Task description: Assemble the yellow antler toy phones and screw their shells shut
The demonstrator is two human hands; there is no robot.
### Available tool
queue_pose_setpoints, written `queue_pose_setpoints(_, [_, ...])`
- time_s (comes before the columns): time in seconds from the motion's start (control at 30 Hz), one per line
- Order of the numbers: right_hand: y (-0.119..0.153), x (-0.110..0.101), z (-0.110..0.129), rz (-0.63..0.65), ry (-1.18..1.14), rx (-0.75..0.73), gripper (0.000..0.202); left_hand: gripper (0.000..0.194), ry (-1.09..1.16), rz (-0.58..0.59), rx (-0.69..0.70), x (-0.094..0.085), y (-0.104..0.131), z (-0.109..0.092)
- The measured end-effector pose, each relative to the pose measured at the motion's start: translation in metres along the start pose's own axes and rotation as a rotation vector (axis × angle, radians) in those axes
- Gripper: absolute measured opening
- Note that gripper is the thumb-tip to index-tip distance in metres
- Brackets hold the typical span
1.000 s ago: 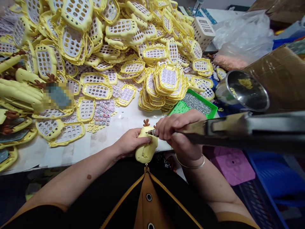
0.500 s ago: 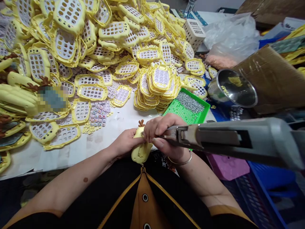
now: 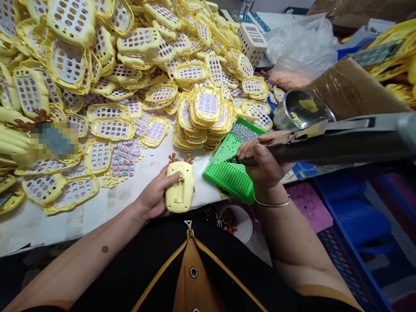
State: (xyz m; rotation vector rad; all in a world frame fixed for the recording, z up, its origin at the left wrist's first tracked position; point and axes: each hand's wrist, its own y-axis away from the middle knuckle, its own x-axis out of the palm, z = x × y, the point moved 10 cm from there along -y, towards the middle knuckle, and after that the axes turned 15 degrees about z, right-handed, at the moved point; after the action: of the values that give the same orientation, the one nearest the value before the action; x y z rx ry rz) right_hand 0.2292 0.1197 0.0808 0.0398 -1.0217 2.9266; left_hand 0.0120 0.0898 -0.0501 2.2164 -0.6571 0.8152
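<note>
My left hand (image 3: 156, 193) grips a yellow plastic toy phone (image 3: 180, 204) with brown antlers. Its back faces up, showing an open battery compartment and screw holes. In my right hand (image 3: 264, 162) is a power screwdriver (image 3: 341, 141), its body stretching off to the right. The bit hangs over a green perforated tray (image 3: 224, 173), whose far end holds a heap of small silvery screws (image 3: 247, 132). The bit and the toy phone are apart. Whether a screw sits on the bit is too small to tell.
Yellow shells with white grids (image 3: 139, 41) are heaped across the back and left. A neat stack of them (image 3: 206, 108) stands behind the tray. To the right are a metal bowl (image 3: 320, 108) and a cardboard box (image 3: 354, 82). A white tub (image 3: 243, 223) sits below the table edge.
My right hand has moved the screwdriver off the toy phone and right, over the green tray. The toy phone now lies more in the open in my left hand, farther from my body.
</note>
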Motion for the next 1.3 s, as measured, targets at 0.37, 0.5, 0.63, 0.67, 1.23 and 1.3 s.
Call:
queue_pose_setpoints(0.37, [0.002, -0.004, -0.014, 0.010, 0.028, 0.005, 0.017, 0.062, 0.003, 0.009, 0.049, 0.002, -0.004, -0.003])
queue_pose_setpoints(0.5, [0.005, -0.005, -0.020, 0.001, 0.006, 0.023, 0.018, 0.062, -0.012, 0.007, 0.033, -0.001, -0.004, 0.000])
queue_pose_setpoints(0.63, [0.003, -0.006, -0.017, -0.019, -0.005, -0.005, 0.018, 0.040, -0.012, 0.000, 0.027, -0.005, -0.003, 0.003])
queue_pose_setpoints(0.67, [0.003, -0.006, -0.013, -0.029, -0.005, -0.025, 0.017, 0.037, -0.002, -0.009, 0.037, -0.005, -0.003, 0.003])
queue_pose_setpoints(1.23, [0.030, 0.083, 0.055, 0.288, -0.367, -0.039, 0.017, 0.029, 0.116, -0.186, 0.171, -0.014, 0.001, 0.002])
queue_pose_setpoints(1.3, [0.030, 0.086, 0.051, 0.287, -0.383, -0.033, 0.017, 0.031, 0.108, -0.173, 0.171, -0.012, 0.001, 0.001])
